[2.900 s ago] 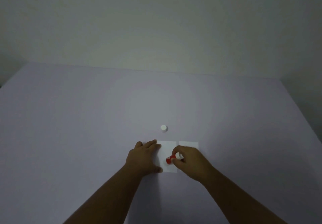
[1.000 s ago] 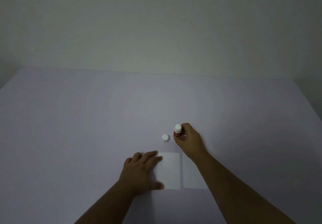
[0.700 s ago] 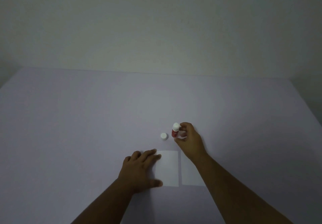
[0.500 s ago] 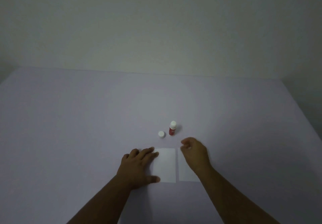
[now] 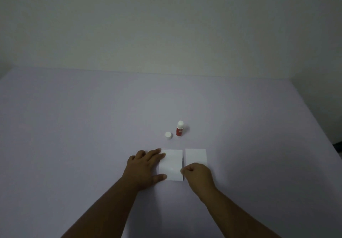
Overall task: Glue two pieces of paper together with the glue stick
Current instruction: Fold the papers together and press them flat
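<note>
**Q:** So where was the glue stick (image 5: pixel 179 128) at that moment?

**A:** It stood upright on the pale lilac counter (image 5: pixel 74 145), red body, white top, with neither hand on it. Its white cap (image 5: pixel 168 135) sat just beside it, to the left and a little nearer the person, apart from the stick.

**Q:** And the two pieces of paper?

**A:** Both lay flat on the counter, nearer the person than the glue stick. The left paper (image 5: pixel 172 163) and the right paper (image 5: pixel 196 156) were side by side with a thin gap between them, not overlapping.

**Q:** What was the left hand (image 5: pixel 144 167) doing?

**A:** It lay palm down with its fingers (image 5: pixel 157 153) spread and flat, grasping nothing. The fingertips and the thumb rested on the left edge of the left paper.

**Q:** And the right hand (image 5: pixel 198 174)?

**A:** It covered the near part of the right paper, knuckles up, with the fingers curled in. The fingertips met at the paper's near left edge, by the gap. Whether they actually pinched that edge or only touched it, I could not tell.

**Q:** Anything else on the counter?

**A:** Only bare forearms reaching in from the near edge, and a plain wall (image 5: pixel 166 24) behind.
</note>
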`<state>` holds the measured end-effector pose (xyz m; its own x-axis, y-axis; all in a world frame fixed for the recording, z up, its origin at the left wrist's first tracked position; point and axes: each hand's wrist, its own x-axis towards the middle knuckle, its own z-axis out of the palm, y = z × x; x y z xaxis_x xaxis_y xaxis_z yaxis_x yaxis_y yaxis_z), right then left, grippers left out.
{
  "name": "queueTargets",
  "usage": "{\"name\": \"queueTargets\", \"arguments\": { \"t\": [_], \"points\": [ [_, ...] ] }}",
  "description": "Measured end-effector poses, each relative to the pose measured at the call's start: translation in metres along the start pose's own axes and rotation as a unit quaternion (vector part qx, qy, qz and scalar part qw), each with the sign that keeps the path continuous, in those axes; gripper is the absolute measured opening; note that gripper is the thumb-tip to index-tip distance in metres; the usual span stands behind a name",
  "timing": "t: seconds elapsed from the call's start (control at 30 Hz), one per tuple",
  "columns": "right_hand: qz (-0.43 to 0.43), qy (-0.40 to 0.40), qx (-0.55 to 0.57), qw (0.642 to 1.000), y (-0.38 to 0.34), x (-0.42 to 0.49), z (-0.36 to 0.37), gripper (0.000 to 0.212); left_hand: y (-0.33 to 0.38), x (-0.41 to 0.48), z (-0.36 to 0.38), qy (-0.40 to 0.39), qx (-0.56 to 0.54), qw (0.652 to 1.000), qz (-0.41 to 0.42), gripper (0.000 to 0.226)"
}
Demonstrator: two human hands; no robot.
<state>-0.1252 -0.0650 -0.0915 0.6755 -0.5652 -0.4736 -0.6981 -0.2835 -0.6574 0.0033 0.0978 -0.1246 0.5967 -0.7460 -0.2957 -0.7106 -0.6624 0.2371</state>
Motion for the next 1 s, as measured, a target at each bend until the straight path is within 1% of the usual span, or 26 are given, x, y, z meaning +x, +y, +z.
{"name": "queueTargets", "arguments": {
  "t": [0.07, 0.1, 0.17, 0.2, 0.23, 0.27, 0.3, 0.37, 0.43, 0.47, 0.5, 0.53, 0.6, 0.67, 0.73, 0.77, 0.83, 0.87, 1.0],
  "points": [
    [0.003, -0.008, 0.009, 1.000, 0.000, 0.000, 0.001, 0.026, 0.003, 0.000, -0.003, -0.011, -0.016, 1.000, -0.009, 0.077],
    [0.003, -0.010, 0.010, 1.000, 0.000, -0.001, 0.001, 0.027, 0.005, -0.001, -0.005, -0.009, -0.043, 0.999, -0.019, 0.075],
    [0.001, -0.009, 0.012, 1.000, 0.001, -0.003, -0.002, 0.033, 0.012, -0.002, -0.009, 0.034, -0.157, 0.986, -0.047, 0.067],
    [-0.002, -0.005, 0.017, 1.000, 0.002, -0.004, -0.003, 0.035, 0.017, -0.004, -0.011, 0.070, -0.235, 0.967, -0.066, 0.062],
    [-0.005, -0.001, 0.026, 1.000, 0.003, -0.006, -0.006, 0.033, 0.020, -0.006, -0.012, 0.100, -0.311, 0.941, -0.091, 0.053],
    [-0.008, 0.003, 0.040, 0.999, 0.004, -0.007, -0.008, 0.029, 0.025, -0.009, -0.013, 0.113, -0.379, 0.909, -0.128, 0.044],
    [-0.012, 0.007, 0.056, 0.998, 0.003, -0.008, -0.010, 0.022, 0.029, -0.012, -0.014, 0.102, -0.440, 0.876, -0.169, 0.033],
    [-0.022, 0.011, 0.082, 0.996, 0.003, -0.009, -0.013, 0.013, 0.036, -0.017, -0.015, 0.050, -0.543, 0.806, -0.232, 0.018],
    [-0.031, 0.013, 0.092, 0.995, 0.002, -0.010, -0.016, 0.012, 0.041, -0.018, -0.016, 0.015, -0.614, 0.747, -0.256, 0.014],
    [-0.033, 0.014, 0.093, 0.995, 0.001, -0.010, -0.017, 0.014, 0.042, -0.018, -0.017, 0.007, -0.638, 0.726, -0.257, 0.015],
    [-0.033, 0.018, 0.095, 0.995, 0.002, -0.012, -0.020, 0.016, 0.046, -0.019, -0.020, 0.002, -0.655, 0.712, -0.252, 0.016],
    [-0.031, 0.022, 0.097, 0.995, 0.003, -0.013, -0.024, 0.017, 0.051, -0.018, -0.023, 0.001, -0.666, 0.705, -0.246, 0.015],
    [-0.024, 0.028, 0.087, 0.995, 0.004, -0.012, -0.025, 0.013, 0.055, -0.018, -0.027, 0.006, -0.673, 0.699, -0.242, 0.013],
    [-0.026, 0.073, 0.063, 0.995, 0.006, -0.015, -0.027, 0.010, 0.062, -0.019, -0.030, 0.020, -0.675, 0.696, -0.245, 0.010],
    [-0.062, 0.129, 0.065, 0.988, 0.003, -0.022, -0.028, 0.011, 0.071, -0.020, -0.033, 0.035, -0.677, 0.694, -0.243, 0.008],
    [-0.092, 0.137, 0.070, 0.984, 0.001, -0.025, -0.028, 0.012, 0.077, -0.020, -0.034, 0.039, -0.674, 0.697, -0.240, 0.009],
    [-0.145, 0.123, 0.059, 0.980, -0.003, -0.031, -0.027, 0.015, 0.087, -0.021, -0.036, 0.043, -0.673, 0.703, -0.226, 0.011],
    [-0.153, 0.113, 0.050, 0.980, -0.005, -0.034, -0.028, 0.016, 0.092, -0.021, -0.037, 0.044, -0.675, 0.704, -0.215, 0.012],
    [-0.113, 0.092, 0.085, 0.986, -0.007, -0.037, -0.034, 0.021, 0.107, -0.024, -0.037, 0.046, -0.677, 0.713, -0.179, 0.013]
  ]
}}
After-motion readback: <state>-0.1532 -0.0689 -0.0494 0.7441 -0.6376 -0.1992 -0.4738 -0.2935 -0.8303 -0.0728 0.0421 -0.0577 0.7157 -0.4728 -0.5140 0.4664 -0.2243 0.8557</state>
